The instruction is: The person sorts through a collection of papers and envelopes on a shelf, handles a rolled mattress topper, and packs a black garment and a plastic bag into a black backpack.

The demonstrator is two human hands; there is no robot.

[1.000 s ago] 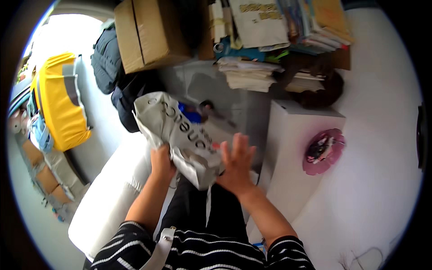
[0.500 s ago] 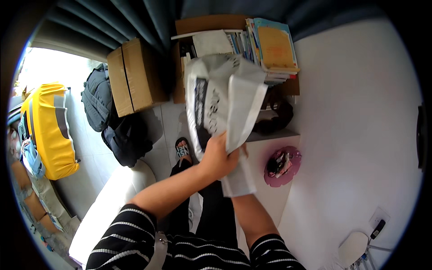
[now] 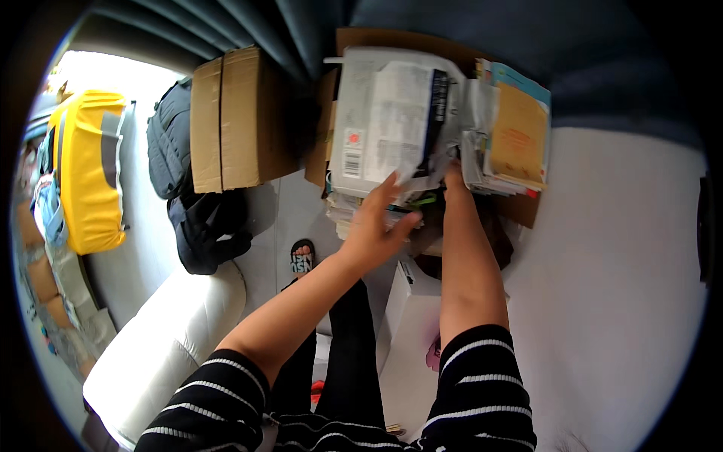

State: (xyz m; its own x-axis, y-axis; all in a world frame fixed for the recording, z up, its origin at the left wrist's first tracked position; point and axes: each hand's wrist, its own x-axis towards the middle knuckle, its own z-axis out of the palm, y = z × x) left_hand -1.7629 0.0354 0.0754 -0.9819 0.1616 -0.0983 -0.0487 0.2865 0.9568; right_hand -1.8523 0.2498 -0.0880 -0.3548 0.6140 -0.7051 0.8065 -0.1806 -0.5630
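Over the book box (image 3: 384, 36), the bag (image 3: 399, 113) might be dropped, because left hand (image 3: 370, 230) is spread and right hand (image 3: 454, 181)'s grip cannot be told.

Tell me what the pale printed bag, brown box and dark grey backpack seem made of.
Pale printed bag: probably thin plastic with a soft sheen, given its crumpled end; coated paper is possible.
Brown box: matte cardboard, by its plain brown faces and stiff edges.
Dark grey backpack: likely dull woven fabric, by its soft creases.
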